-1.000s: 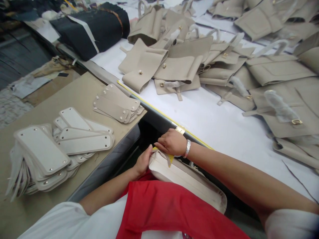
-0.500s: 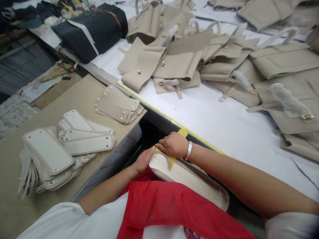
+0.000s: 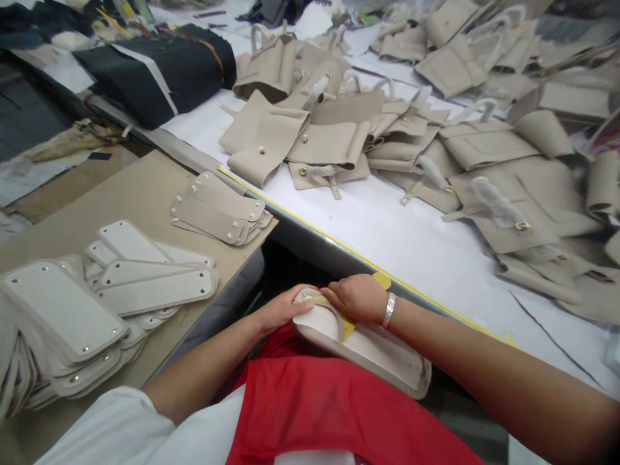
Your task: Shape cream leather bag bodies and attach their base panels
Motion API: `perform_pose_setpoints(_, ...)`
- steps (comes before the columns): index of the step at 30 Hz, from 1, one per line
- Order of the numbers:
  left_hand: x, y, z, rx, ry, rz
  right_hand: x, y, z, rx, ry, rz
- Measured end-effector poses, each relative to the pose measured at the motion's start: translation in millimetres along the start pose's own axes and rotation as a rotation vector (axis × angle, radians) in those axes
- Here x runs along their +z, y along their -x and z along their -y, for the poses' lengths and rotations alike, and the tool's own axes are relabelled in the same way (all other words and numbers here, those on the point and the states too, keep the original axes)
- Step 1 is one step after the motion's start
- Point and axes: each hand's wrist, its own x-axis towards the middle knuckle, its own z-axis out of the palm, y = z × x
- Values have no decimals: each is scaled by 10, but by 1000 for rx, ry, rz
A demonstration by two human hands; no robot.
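Note:
Across my lap, above the red apron (image 3: 334,400), lies a long cream bag piece (image 3: 387,358) with rounded ends and a gathered rim. My left hand (image 3: 281,311) grips its near-left end, thumb on top and fingers around the side. My right hand (image 3: 357,298) is closed around a flat yellow hand tool (image 3: 347,329), which looks like a plastic scraper. The tool's rounded end sticks out behind the fist, and its blade rests on the piece beside a curved beige strip. The right fingertips are mostly hidden.
Left, a board (image 3: 159,187) bears a pile of white-faced panels (image 3: 68,310) with metal studs and a smaller stack of beige panels (image 3: 217,210). Ahead, a white table (image 3: 368,226) holds many beige handbag parts (image 3: 329,139) and a black roll (image 3: 159,71).
My view has shifted slightly. My left thumb now lies over the end of the cream piece, and my right hand with the yellow tool has moved right, farther from the left hand.

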Motion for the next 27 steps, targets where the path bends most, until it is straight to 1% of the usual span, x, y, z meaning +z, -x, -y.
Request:
perform_pose_setpoints(3,-77,12,-41,8,-8,53,-104,-23,10,-26,36,-9)
perform_pose_setpoints(5,-129,-3,-41,13,40,98,-198,-41,15,-44,42,-18)
perform_pose_setpoints(6,-158,-18,-32,17,86,119,-244,-45,10,-33,35,-21)
perform_pose_setpoints(8,-233,-50,-7,13,177,139,-316,-36,-22,52,-4,-32)
perform_pose_setpoints(10,-332,-56,3,-23,182,91,-343,8,-90,175,-93,-42)
perform_pose_setpoints(12,-433,-13,-23,-106,57,-5,-327,102,-175,274,-259,-45)
perform_pose_setpoints(13,-471,25,-50,-155,-9,-43,-309,169,-215,301,-360,-38)
perform_pose_setpoints(14,-491,69,-83,-198,-45,-51,-289,249,-246,310,-459,-20)
perform_pose_setpoints(15,-492,113,-118,-235,-39,-22,-272,340,-264,309,-548,2)
perform_pose_setpoints(17,-427,177,-182,-281,83,110,-246,545,-252,287,-692,44)
perform_pose_setpoints(19,-297,185,-220,-290,213,210,-232,750,-173,259,-826,44)
perform_pose_setpoints(20,-223,170,-229,-290,248,221,-226,842,-113,246,-888,24)
perform_pose_setpoints(22,-91,120,-227,-286,278,186,-214,995,33,233,-938,-39)
perform_pose_setpoints(24,-3,77,-212,-281,298,148,-194,1098,194,250,-871,-117)
perform_pose_setpoints(27,44,60,-179,-242,347,112,-132,1160,439,299,-768,-240)
